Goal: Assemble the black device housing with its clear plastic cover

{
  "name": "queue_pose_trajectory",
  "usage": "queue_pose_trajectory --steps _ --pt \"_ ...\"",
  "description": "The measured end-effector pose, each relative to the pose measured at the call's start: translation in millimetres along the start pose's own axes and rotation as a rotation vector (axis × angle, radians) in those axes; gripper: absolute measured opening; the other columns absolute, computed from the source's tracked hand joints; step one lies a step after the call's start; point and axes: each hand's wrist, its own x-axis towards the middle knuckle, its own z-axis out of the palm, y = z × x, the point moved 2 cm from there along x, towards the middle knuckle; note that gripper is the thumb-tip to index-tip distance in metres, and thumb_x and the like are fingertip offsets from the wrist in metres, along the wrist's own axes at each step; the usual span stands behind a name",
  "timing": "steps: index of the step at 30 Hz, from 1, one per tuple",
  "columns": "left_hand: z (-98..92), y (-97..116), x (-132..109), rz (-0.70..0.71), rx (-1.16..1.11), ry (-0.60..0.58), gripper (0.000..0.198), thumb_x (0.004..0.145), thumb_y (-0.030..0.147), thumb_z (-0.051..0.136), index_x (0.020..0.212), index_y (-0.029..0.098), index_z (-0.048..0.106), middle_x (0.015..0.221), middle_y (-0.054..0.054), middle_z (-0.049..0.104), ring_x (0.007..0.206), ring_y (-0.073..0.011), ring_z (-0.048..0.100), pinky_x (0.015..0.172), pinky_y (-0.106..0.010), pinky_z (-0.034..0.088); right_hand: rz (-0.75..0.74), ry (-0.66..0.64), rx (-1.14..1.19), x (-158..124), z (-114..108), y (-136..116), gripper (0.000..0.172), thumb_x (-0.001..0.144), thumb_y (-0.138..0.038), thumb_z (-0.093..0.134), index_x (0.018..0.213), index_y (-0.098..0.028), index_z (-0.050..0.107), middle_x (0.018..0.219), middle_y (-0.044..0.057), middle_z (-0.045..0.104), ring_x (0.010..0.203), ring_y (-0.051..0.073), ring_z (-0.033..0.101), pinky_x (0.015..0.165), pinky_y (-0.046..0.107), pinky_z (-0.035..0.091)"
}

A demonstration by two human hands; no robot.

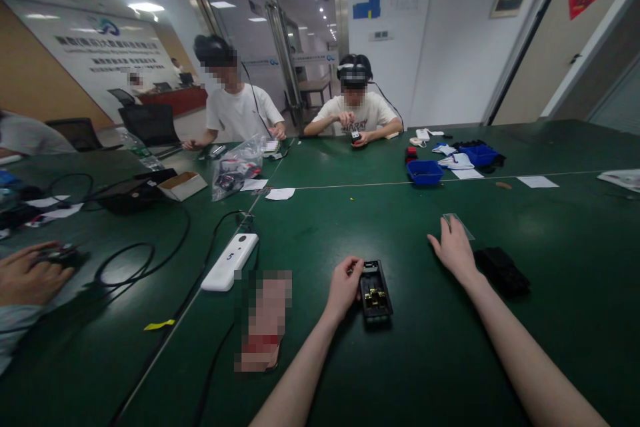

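Observation:
My left hand (345,285) has its thumb and fingers closed on the left edge of a black plastic casing (384,308). The casing lies on the table with its hollow side up, and brass-coloured metal parts show inside. Further right and forward, my right hand (456,250) reaches out with the thumb apart from the fingers. Its fingertips rest on a thin clear sheet (466,225), partly hidden beneath them. Just right of that hand lies a soft-looking black item (501,271), whose kind I cannot make out.
On the green table (320,227), a white power bank (230,262) marked 5 and a blurred-out pinkish item (265,320) lie left, among black cables. A blue tray (425,172) stands forward. A co-worker's hand (33,273) is far left; two people sit opposite.

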Motion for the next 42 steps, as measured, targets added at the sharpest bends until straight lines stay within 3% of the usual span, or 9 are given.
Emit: queue_pose_trajectory --steps 4,7,14,18,24,28,33,37,42 --pt "-0.4 -1 1 -0.003 -0.053 -0.018 0.028 0.081 0.039 0.047 0.091 0.014 0.057 0.06 0.003 0.053 0.035 -0.006 0.043 0.034 -0.018 0.033 0.028 -0.07 -0.118 4 16 12 0.062 0.086 -0.037 0.035 0.124 0.012 0.037 0.128 0.036 0.04 0.123 0.04 0.037 0.098 0.048 0.031" --pt "-0.9 -2 2 -0.001 -0.078 -0.023 0.027 0.081 0.037 0.048 0.093 0.014 0.056 0.061 0.003 0.053 0.035 -0.0056 0.044 0.034 -0.017 0.033 0.001 -0.112 -0.137 2 19 7 0.056 0.088 -0.034 0.032 0.12 0.01 0.043 0.118 0.032 0.051 0.114 0.036 0.047 0.094 0.044 0.036" --pt "-1.1 -5 3 0.018 -0.111 -0.013 0.023 0.078 0.034 0.053 0.09 0.015 0.055 0.063 0.004 0.051 0.036 -0.0044 0.044 0.032 -0.015 0.032 -0.182 -0.129 -0.057 -22 8 -38 0.035 0.086 -0.023 0.037 0.108 -0.006 0.058 0.105 0.021 0.058 0.095 0.028 0.056 0.083 0.04 0.044" --pt "-2.0 -5 2 0.006 -0.114 -0.019 0.023 0.078 0.035 0.053 0.09 0.015 0.055 0.065 0.004 0.052 0.036 -0.0043 0.044 0.033 -0.015 0.032 -0.287 -0.142 0.037 -35 5 -64 0.029 0.086 -0.024 0.04 0.099 -0.012 0.063 0.108 0.017 0.058 0.1 0.026 0.054 0.087 0.037 0.044" --pt "-2.3 -5 3 0.011 -0.104 -0.023 0.024 0.078 0.036 0.053 0.09 0.015 0.055 0.064 0.004 0.052 0.036 -0.0046 0.045 0.033 -0.015 0.031 -0.195 -0.138 0.001 -35 6 -64 0.048 0.086 -0.032 0.042 0.124 -0.002 0.045 0.126 0.023 0.049 0.117 0.03 0.046 0.096 0.041 0.038" --pt "-2.4 -7 4 0.02 -0.099 -0.02 0.025 0.077 0.036 0.053 0.09 0.014 0.055 0.063 0.004 0.052 0.036 -0.0048 0.045 0.033 -0.015 0.03 -0.272 -0.217 0.011 -36 3 -67 0.041 0.085 -0.018 0.037 0.123 -0.005 0.047 0.121 0.021 0.055 0.11 0.028 0.052 0.093 0.04 0.04" --pt "-2.9 -6 4 0.016 -0.099 -0.02 0.026 0.077 0.038 0.054 0.088 0.015 0.055 0.063 0.004 0.053 0.035 -0.0054 0.045 0.033 -0.017 0.031 -0.309 -0.298 -0.068 -43 -6 -85 0.048 0.077 -0.005 0.039 0.124 -0.007 0.046 0.112 0.021 0.061 0.096 0.026 0.061 0.079 0.035 0.047" --pt "-2.6 -4 3 0.012 -0.106 -0.022 0.026 0.077 0.038 0.054 0.089 0.015 0.055 0.062 0.004 0.053 0.036 -0.0055 0.045 0.033 -0.017 0.032 -0.264 -0.38 -0.067 -47 -16 -93 0.05 0.078 -0.01 0.041 0.128 -0.007 0.042 0.092 0.019 0.068 0.078 0.026 0.065 0.065 0.033 0.048" --pt "-1.6 -2 1 0.012 -0.114 -0.018 0.025 0.077 0.037 0.053 0.088 0.014 0.055 0.06 0.005 0.051 0.036 -0.005 0.044 0.032 -0.016 0.033 -0.214 -0.443 0.132 -41 -25 -86 0.04 0.08 -0.017 0.043 0.118 -0.014 0.053 0.087 0.014 0.069 0.081 0.023 0.065 0.067 0.03 0.047"
